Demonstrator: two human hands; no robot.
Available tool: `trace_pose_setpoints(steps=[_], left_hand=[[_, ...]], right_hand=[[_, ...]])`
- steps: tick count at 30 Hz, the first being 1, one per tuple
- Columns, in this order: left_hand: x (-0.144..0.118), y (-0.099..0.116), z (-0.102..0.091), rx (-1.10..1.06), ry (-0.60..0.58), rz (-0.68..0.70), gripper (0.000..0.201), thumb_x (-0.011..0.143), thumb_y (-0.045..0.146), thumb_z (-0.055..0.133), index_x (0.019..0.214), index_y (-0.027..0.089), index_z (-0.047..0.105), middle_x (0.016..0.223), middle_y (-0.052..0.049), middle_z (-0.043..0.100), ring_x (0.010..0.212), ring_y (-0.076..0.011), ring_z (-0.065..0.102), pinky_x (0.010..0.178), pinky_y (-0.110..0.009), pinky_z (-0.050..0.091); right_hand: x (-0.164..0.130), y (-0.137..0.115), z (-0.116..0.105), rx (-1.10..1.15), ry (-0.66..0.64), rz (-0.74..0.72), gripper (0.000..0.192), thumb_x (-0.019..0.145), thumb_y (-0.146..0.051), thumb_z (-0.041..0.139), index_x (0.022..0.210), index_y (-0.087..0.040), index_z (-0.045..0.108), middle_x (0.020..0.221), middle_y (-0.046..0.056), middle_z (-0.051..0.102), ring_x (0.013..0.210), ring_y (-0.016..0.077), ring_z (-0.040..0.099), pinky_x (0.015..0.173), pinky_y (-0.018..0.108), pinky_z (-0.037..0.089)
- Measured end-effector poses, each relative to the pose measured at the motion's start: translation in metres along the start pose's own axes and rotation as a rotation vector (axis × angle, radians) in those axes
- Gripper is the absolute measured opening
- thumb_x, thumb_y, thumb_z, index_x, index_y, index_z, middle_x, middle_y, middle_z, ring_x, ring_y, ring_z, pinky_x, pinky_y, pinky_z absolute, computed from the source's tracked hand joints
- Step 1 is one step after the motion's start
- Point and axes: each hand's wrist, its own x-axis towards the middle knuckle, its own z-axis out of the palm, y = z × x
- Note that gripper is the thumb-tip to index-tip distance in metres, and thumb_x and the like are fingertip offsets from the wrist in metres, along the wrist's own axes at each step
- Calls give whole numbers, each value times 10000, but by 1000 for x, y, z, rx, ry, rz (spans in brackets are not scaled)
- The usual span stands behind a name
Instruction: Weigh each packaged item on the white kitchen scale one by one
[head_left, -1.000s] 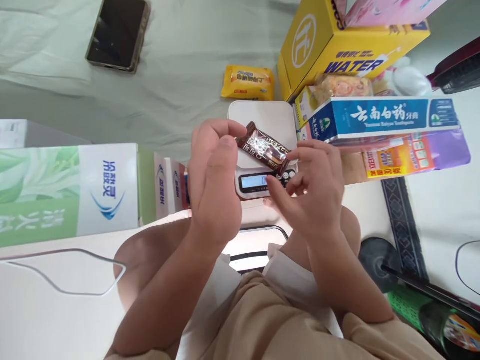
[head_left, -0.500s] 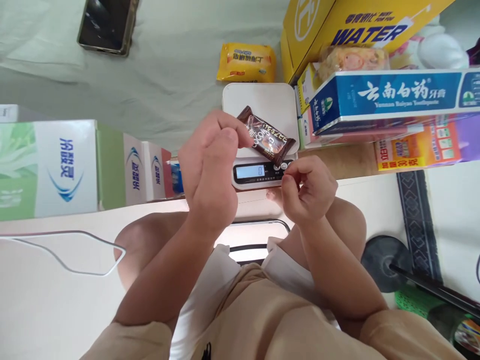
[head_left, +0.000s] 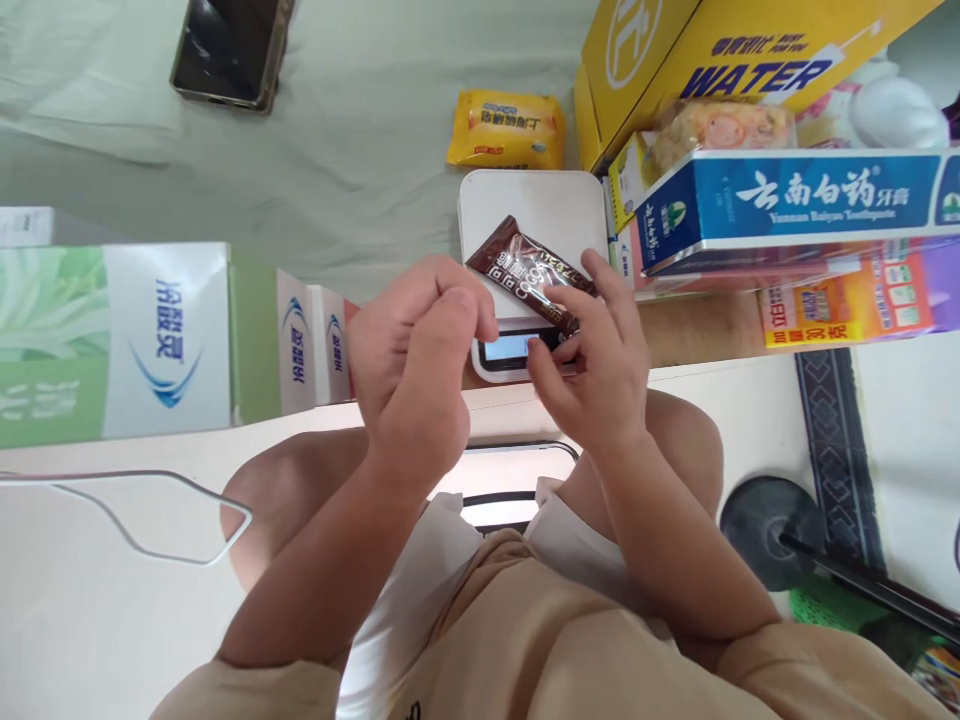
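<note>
Your right hand (head_left: 592,370) has its fingers pinched on the lower right end of the brown snack packet (head_left: 531,275), thumb under and forefinger laid along its top edge. The packet lies tilted over the white kitchen scale (head_left: 529,205), its upper left end over the platform and its lower right end over the display (head_left: 508,347); whether it rests on the platform or is held just above it cannot be told. Your left hand (head_left: 420,360) is loosely curled with fingertips just beside the packet's left end — it holds nothing that shows, and whether it touches the wrapper cannot be told.

Behind the scale lies a yellow snack pack (head_left: 506,130) on the pale green cloth (head_left: 352,150), with a dark phone (head_left: 231,50) well off to the upper left. To the right stand a yellow carton marked WATER (head_left: 720,60) and a blue toothpaste box (head_left: 795,200) — the box lies atop other packs. To your left stands a row of green and white boxes (head_left: 120,340), and a white cable (head_left: 150,520) runs across the pale surface near your knee.
</note>
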Motion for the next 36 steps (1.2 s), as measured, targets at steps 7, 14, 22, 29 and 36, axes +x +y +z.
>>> trace_pose_setpoints(steps=[7, 14, 22, 29, 36], left_hand=[[2, 2, 0, -79, -32, 77, 342, 953, 187, 490, 643, 290, 590, 678, -44, 536, 682, -208, 460, 679, -428, 344], [-4, 1, -2, -142, -20, 162, 321, 986, 182, 523, 673, 230, 580, 663, -21, 534, 683, -177, 490, 648, -389, 351], [-9, 8, -11, -133, -101, 263, 307, 971, 105, 485, 683, 199, 537, 664, 5, 544, 648, -124, 505, 613, -316, 388], [-4, 10, -12, -156, -60, 258, 310, 971, 122, 491, 672, 197, 522, 650, 6, 530, 646, -119, 505, 601, -300, 394], [-2, 13, -14, -111, -114, 207, 324, 993, 169, 480, 670, 202, 490, 644, 9, 504, 633, -118, 487, 604, -303, 391]], right_hand=[[6, -2, 5, -236, -53, 94, 271, 932, -256, 632, 1202, -259, 658, 1380, 132, 701, 1182, 281, 724, 854, 422, 639], [15, -25, -34, -183, -32, -19, 100, 916, -230, 672, 1012, -245, 652, 1167, 75, 746, 984, 190, 755, 716, 328, 604], [148, -70, -74, -800, -438, -64, 241, 933, -267, 588, 1155, -233, 677, 1279, 77, 707, 1213, 353, 706, 970, 569, 622], [220, -55, 7, -978, -781, -153, 353, 999, -247, 549, 1329, -174, 653, 1404, 129, 654, 1291, 428, 665, 1001, 605, 582], [212, -67, -17, -1102, -856, -116, 290, 959, -180, 611, 1217, -170, 744, 1372, 131, 702, 1302, 418, 668, 990, 588, 608]])
